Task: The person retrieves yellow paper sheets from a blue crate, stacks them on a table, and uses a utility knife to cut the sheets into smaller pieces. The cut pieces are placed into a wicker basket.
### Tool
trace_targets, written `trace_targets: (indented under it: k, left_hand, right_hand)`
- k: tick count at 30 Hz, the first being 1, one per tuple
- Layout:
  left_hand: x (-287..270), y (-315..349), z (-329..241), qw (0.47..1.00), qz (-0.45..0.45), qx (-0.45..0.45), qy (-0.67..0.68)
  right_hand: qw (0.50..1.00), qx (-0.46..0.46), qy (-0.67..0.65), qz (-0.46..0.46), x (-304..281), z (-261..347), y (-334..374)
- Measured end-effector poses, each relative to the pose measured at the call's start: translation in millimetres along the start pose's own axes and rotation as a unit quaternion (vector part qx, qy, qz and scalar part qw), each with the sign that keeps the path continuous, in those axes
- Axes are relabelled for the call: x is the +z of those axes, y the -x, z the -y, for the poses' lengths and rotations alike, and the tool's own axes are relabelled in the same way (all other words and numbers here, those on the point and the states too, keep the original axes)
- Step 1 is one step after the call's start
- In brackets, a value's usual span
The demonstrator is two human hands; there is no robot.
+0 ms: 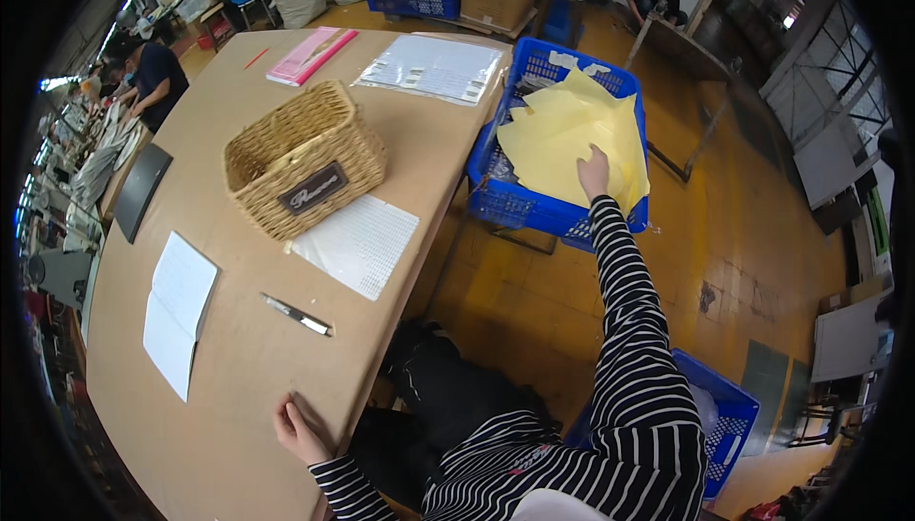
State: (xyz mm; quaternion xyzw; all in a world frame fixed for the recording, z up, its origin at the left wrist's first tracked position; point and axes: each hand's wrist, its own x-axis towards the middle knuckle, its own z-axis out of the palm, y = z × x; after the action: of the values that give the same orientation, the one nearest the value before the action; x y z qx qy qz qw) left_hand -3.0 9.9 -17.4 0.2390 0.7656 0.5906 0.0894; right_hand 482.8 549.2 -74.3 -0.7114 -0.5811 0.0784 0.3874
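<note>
Just beyond the table's right edge, touching yellow paper sheets (562,125) with the right hand (593,173), striped sleeve stretched out far behind it. Cannot tell whether pinching one sheet or only pressing on the pile. Around the paper, seeing a blue crate (515,204) with perforated sides, its right rim partly covered by the sheets; below them at left, noting clear plastic, mostly hidden.

Nearer and to the left, resting the left hand (302,433) on the brown table (238,359) close to its right edge, with fingers loosely curled and around nothing visible. Just farther off, finding a pen (296,314) lying aslant, and left of that an open notebook (179,306). Beyond the pen, spotting a printed sheet (367,245) partly under a woven basket (305,159) with a dark label on its near side. At the far end, noticing a pink packet (310,56) at left and papers in clear sleeves (431,67) at right. Near right on the floor, glimpsing another blue crate (729,426), partly behind the sleeved arm.
</note>
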Motion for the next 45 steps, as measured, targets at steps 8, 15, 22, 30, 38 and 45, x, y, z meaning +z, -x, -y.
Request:
trace_targets:
  k: [8,15,22,30,38,45]
  left_hand:
    - [1.6,-1.7,-3.1,0.998,0.022,0.015,-0.052]
    - [8.9,0.1,-17.5,0.982,0.029,0.091,-0.163]
    - [17.1,3.0,-31.4,0.973,0.024,0.096,-0.207]
    - [17.4,3.7,-30.6,0.975,0.018,0.096,-0.199]
    - [13.8,3.7,-25.7,0.977,0.023,0.079,-0.197]
    - [8.4,5.7,-16.1,0.978,0.030,0.112,-0.171]
  right_hand:
    - [0.951,0.057,0.304,-0.021,-31.4,-82.3,-16.2]
    - [0.904,0.159,0.390,0.078,-3.4,-87.8,-49.7]
    - [0.911,0.243,0.285,0.171,6.7,-111.3,-54.0]
    - [0.960,0.151,0.183,0.148,-28.7,-107.2,-46.3]
    - [0.989,0.022,-0.078,0.124,-126.6,-5.5,-6.2]
    - [0.989,-0.125,0.038,0.062,-180.2,125.4,41.8]
